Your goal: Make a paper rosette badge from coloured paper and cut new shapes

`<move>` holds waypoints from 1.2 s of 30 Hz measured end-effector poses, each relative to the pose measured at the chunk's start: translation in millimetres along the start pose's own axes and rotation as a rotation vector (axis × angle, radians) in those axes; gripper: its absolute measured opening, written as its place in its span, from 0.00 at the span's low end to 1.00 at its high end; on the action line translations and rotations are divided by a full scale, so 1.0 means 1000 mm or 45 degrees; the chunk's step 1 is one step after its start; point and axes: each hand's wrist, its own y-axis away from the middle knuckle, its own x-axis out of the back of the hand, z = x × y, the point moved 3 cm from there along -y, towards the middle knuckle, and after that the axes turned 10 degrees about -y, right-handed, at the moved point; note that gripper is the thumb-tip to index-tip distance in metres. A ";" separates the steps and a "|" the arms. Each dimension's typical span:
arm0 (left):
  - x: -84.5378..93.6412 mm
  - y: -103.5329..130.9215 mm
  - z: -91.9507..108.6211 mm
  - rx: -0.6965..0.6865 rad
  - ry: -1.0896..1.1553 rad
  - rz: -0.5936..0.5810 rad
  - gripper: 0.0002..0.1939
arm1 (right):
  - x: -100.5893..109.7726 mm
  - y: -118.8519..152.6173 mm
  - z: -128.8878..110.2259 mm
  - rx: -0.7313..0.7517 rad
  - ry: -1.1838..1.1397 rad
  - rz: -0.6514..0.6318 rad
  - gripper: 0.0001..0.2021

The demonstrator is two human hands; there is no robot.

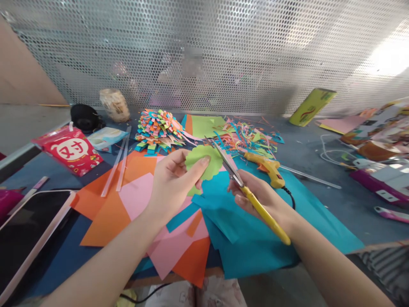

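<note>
Between the thumb and fingers of my left hand [175, 179] is a green paper piece [204, 160] with a scalloped, wavy edge. My right hand [255, 192] grips a pair of scissors [234, 172] with yellow handles. Their blades point up and to the left and lie at the right edge of the green paper; whether they touch it I cannot tell. Below my hands, orange, pink and blue paper sheets [252, 247] overlap on the table. Part of the scissors' handle is hidden by my right hand.
A fringed paper pompom [158, 130] and paper scraps [244, 136] lie behind my hands. A yellow glue gun [266, 168] rests right, near a glue stick [309, 177]. Left are a red packet [68, 149] and a tablet-like device [32, 238]. A perforated metal panel [204, 55] rises behind.
</note>
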 end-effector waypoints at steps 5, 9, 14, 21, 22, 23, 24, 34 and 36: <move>-0.001 0.000 0.001 -0.011 0.019 -0.009 0.11 | -0.001 0.000 0.000 -0.007 -0.020 0.000 0.19; -0.002 0.000 -0.001 -0.018 0.026 -0.037 0.12 | -0.001 0.000 -0.004 0.000 -0.003 0.019 0.19; -0.002 0.000 -0.003 -0.005 -0.016 -0.068 0.11 | 0.000 0.000 -0.003 0.007 0.004 0.034 0.18; -0.007 0.001 0.000 0.041 -0.006 -0.115 0.09 | -0.003 -0.002 -0.006 0.025 0.027 0.053 0.20; -0.008 0.001 0.000 0.055 -0.006 -0.127 0.09 | -0.003 -0.002 -0.007 0.017 0.031 0.053 0.20; -0.008 0.001 0.000 0.065 -0.004 -0.132 0.10 | -0.003 -0.002 -0.008 0.012 0.032 0.054 0.20; -0.008 0.001 0.000 0.070 -0.004 -0.130 0.10 | -0.003 -0.002 -0.009 0.008 0.031 0.055 0.20; -0.006 0.001 -0.001 0.057 -0.031 -0.093 0.09 | -0.002 -0.001 -0.010 -0.020 0.044 0.070 0.21; -0.006 0.001 -0.001 0.041 -0.032 -0.090 0.09 | -0.002 -0.001 -0.010 -0.011 0.053 0.073 0.21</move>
